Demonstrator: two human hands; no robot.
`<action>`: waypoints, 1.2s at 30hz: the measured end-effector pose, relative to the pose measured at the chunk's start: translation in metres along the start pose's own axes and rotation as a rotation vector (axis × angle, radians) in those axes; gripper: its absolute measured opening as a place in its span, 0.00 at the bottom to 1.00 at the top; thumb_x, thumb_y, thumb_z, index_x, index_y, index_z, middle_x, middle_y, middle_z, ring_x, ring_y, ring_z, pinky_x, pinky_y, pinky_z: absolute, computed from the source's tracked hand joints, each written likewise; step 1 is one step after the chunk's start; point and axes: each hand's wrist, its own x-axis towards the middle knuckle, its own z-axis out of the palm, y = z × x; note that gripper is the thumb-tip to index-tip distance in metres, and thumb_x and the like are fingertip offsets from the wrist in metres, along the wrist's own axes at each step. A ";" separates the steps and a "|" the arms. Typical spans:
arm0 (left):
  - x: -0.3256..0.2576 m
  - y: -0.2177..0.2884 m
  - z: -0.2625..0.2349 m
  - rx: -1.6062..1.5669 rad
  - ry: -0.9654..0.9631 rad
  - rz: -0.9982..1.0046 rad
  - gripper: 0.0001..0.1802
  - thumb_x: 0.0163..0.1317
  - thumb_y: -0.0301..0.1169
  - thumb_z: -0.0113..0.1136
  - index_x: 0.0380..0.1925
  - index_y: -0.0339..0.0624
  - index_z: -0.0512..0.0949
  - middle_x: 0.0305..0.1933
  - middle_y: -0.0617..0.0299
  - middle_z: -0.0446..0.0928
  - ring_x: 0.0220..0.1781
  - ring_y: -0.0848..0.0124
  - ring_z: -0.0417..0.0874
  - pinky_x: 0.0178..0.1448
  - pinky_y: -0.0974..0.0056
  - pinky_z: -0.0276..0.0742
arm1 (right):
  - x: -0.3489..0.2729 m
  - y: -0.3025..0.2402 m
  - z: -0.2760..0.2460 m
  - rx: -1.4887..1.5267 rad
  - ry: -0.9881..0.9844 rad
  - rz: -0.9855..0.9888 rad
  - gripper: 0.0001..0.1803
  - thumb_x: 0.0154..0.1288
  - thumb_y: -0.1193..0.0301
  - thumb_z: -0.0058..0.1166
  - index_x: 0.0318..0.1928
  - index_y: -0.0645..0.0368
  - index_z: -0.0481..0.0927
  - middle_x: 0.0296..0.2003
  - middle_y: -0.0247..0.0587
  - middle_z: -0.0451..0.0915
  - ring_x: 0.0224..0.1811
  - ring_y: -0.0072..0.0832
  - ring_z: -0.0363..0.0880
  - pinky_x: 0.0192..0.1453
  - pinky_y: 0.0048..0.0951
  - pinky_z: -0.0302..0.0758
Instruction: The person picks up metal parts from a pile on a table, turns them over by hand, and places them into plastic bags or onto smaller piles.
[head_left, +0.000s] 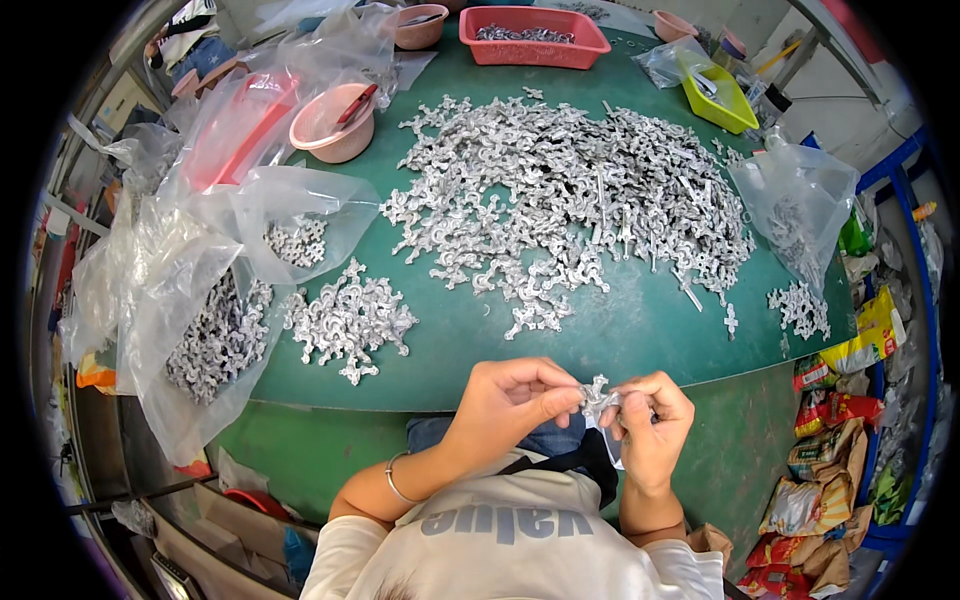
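Left hand (505,405) and right hand (655,430) both pinching one silver metal piece (598,393) in fingertips, at table's (450,370) near edge. Small pile (350,318) near left, big pile (570,190) beyond. Plastic bags left (165,300) and right (815,180). Pink bowl (330,145) far left, red tray (535,55) far middle, green basket (730,112) far right.

Wide head-worn fisheye view, looking steeply down and forward, wearer's T-shirt (540,565) nearest at six o'clock, left hand (510,408) close toward half past five, right hand (652,428) toward four, green worktable (620,340) stretching to twelve
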 end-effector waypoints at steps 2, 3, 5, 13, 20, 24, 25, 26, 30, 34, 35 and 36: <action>0.001 0.000 -0.001 -0.038 0.015 -0.057 0.07 0.58 0.23 0.54 0.30 0.28 0.76 0.30 0.55 0.76 0.28 0.74 0.76 0.34 0.71 0.74 | 0.001 0.002 0.001 0.096 -0.005 0.039 0.07 0.62 0.73 0.48 0.30 0.66 0.72 0.20 0.41 0.76 0.16 0.15 0.66 0.20 0.16 0.61; 0.001 0.000 -0.001 -0.057 0.023 -0.085 0.07 0.59 0.24 0.53 0.30 0.28 0.76 0.29 0.55 0.76 0.27 0.73 0.76 0.33 0.70 0.74 | 0.001 0.003 0.001 0.115 -0.014 0.052 0.08 0.62 0.72 0.48 0.29 0.65 0.72 0.19 0.41 0.76 0.16 0.15 0.65 0.20 0.16 0.61; 0.001 -0.001 -0.002 -0.069 0.032 -0.125 0.09 0.59 0.26 0.53 0.29 0.29 0.76 0.28 0.55 0.77 0.26 0.73 0.76 0.33 0.70 0.74 | 0.002 0.005 0.001 0.154 -0.031 0.077 0.10 0.63 0.70 0.48 0.29 0.65 0.71 0.19 0.41 0.75 0.16 0.15 0.65 0.19 0.15 0.60; 0.002 -0.003 -0.003 -0.147 0.025 -0.168 0.11 0.60 0.31 0.54 0.29 0.30 0.76 0.26 0.58 0.77 0.25 0.75 0.76 0.31 0.72 0.73 | 0.003 0.010 -0.001 0.396 -0.117 0.184 0.12 0.64 0.66 0.48 0.32 0.64 0.70 0.19 0.42 0.74 0.16 0.17 0.65 0.19 0.15 0.59; 0.002 -0.001 -0.003 -0.195 0.026 -0.159 0.12 0.60 0.32 0.54 0.27 0.32 0.77 0.25 0.60 0.76 0.24 0.77 0.76 0.31 0.74 0.72 | 0.000 0.018 -0.003 0.480 -0.156 0.191 0.15 0.59 0.64 0.54 0.34 0.64 0.70 0.19 0.40 0.72 0.18 0.19 0.68 0.19 0.15 0.59; 0.002 -0.002 -0.003 -0.215 0.005 -0.163 0.12 0.60 0.32 0.53 0.28 0.32 0.76 0.25 0.61 0.76 0.25 0.77 0.75 0.32 0.74 0.71 | -0.002 0.022 -0.004 0.495 -0.161 0.176 0.18 0.57 0.61 0.56 0.34 0.65 0.70 0.20 0.39 0.72 0.18 0.19 0.68 0.19 0.15 0.60; 0.002 -0.002 -0.003 -0.222 0.004 -0.163 0.11 0.60 0.32 0.53 0.28 0.32 0.76 0.25 0.61 0.76 0.25 0.77 0.75 0.32 0.74 0.71 | -0.002 0.023 -0.004 0.491 -0.159 0.170 0.19 0.56 0.60 0.56 0.34 0.65 0.70 0.20 0.39 0.73 0.18 0.19 0.68 0.19 0.15 0.60; 0.001 -0.002 -0.003 -0.228 0.003 -0.164 0.11 0.60 0.32 0.53 0.28 0.33 0.76 0.26 0.61 0.76 0.25 0.77 0.75 0.32 0.74 0.71 | -0.003 0.023 -0.003 0.487 -0.156 0.163 0.20 0.56 0.59 0.57 0.34 0.65 0.70 0.21 0.39 0.73 0.18 0.19 0.68 0.19 0.15 0.60; 0.000 -0.002 -0.003 -0.246 0.016 -0.144 0.11 0.60 0.32 0.53 0.30 0.33 0.75 0.26 0.61 0.76 0.26 0.77 0.75 0.33 0.74 0.71 | -0.003 0.022 -0.002 0.508 -0.149 0.185 0.21 0.56 0.58 0.56 0.34 0.66 0.70 0.21 0.39 0.72 0.18 0.19 0.69 0.19 0.15 0.60; 0.000 -0.002 -0.004 -0.264 0.002 -0.141 0.11 0.60 0.31 0.53 0.30 0.33 0.75 0.26 0.61 0.76 0.26 0.77 0.75 0.33 0.74 0.70 | -0.004 0.020 0.000 0.498 -0.135 0.200 0.21 0.56 0.58 0.56 0.34 0.66 0.70 0.22 0.38 0.71 0.18 0.20 0.69 0.18 0.15 0.59; -0.001 -0.002 -0.004 -0.267 0.001 -0.144 0.10 0.61 0.31 0.53 0.30 0.33 0.75 0.26 0.61 0.76 0.26 0.77 0.75 0.33 0.74 0.70 | -0.005 0.020 0.000 0.490 -0.132 0.197 0.21 0.56 0.58 0.56 0.34 0.66 0.70 0.22 0.38 0.71 0.18 0.20 0.69 0.18 0.15 0.59; -0.001 -0.002 -0.004 -0.270 0.001 -0.147 0.10 0.61 0.31 0.53 0.30 0.33 0.75 0.26 0.61 0.76 0.26 0.77 0.75 0.33 0.74 0.70 | -0.005 0.021 0.000 0.478 -0.138 0.184 0.22 0.56 0.58 0.56 0.34 0.66 0.69 0.22 0.38 0.71 0.18 0.20 0.69 0.18 0.16 0.59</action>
